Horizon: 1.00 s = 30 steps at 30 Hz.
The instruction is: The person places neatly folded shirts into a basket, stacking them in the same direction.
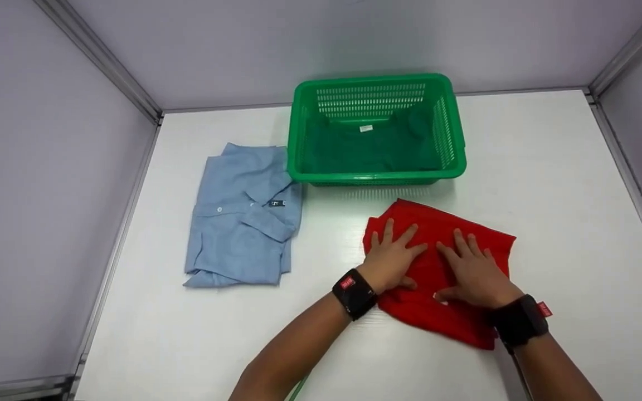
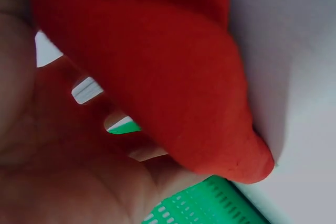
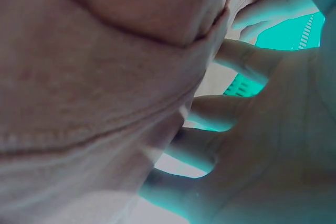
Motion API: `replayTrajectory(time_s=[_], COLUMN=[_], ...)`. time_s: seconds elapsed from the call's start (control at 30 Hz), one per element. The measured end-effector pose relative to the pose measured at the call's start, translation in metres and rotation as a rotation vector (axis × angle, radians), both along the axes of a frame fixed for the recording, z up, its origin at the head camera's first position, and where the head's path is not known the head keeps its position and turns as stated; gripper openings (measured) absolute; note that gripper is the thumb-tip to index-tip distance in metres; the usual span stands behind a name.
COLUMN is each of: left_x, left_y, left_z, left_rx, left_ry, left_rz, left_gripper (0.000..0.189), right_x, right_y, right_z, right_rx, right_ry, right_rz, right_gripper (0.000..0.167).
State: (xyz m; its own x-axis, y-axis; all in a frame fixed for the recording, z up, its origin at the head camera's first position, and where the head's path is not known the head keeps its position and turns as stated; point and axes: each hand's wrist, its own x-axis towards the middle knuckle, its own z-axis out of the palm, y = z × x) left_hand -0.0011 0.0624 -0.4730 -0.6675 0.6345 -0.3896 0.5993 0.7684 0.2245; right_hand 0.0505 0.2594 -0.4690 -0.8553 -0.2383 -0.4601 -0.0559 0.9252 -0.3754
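Note:
A red folded garment [image 1: 427,267] lies on the white table, right of its middle. My left hand [image 1: 390,259] rests on its left part with the fingers spread. On its right part my right hand [image 1: 474,275] lies with fingers apart, the thumb near a small white tag. In the left wrist view the red cloth [image 2: 157,77] bulges up in front of the left palm [image 2: 79,166]. The right wrist view shows the cloth [image 3: 105,87] with a seam beside the right hand [image 3: 252,135]; its colours look washed out there.
A green plastic basket [image 1: 377,177] stands at the back of the table with dark green cloth [image 1: 365,150] inside. To the left lies a folded light blue shirt [image 1: 237,234], touching or nearly touching the basket's corner. Grey panels wall in the table [image 1: 148,334].

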Motion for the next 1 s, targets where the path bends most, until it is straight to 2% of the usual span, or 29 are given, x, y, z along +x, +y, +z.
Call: replayTrajectory(time_s=[0.5, 0.73, 1.0], left_x=[-0.002, -0.003, -0.006], left_y=[-0.03, -0.046, -0.065], left_z=[-0.001, -0.001, -0.002], left_rx=[0.031, 0.063, 0.057], left_ry=[-0.041, -0.029, -0.046], left_rz=[0.081, 0.116, 0.163], left_gripper=[0.082, 0.083, 0.085], right_x=[-0.017, -0.026, -0.037], right_y=[-0.026, -0.04, -0.059], right_z=[-0.003, -0.001, -0.001], right_rx=[0.002, 0.002, -0.009], right_ry=[-0.026, -0.045, -0.058], right_rz=[0.049, 0.083, 0.107], right_gripper=[0.112, 0.111, 0.11])
